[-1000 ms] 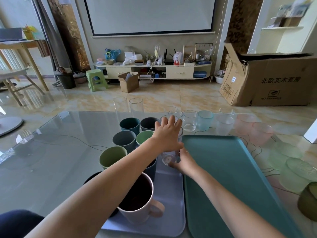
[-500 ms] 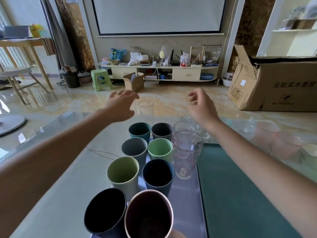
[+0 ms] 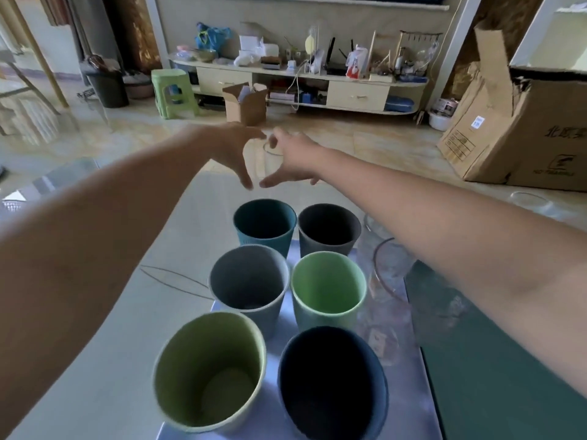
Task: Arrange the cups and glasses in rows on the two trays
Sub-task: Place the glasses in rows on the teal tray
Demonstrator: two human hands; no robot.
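Shiny glass table top in a living room, with a big brown cardboard box on the floor behind. On the pale blue-grey tray, six plastic cups in two rows: teal, dark grey, grey, light green, yellow-green, navy. Clear drinking glass beside them on the right. Dark green tray next to that. Far off, left hand and right hand reaching around a clear tall glass, fingers spread; cannot tell if touching it.
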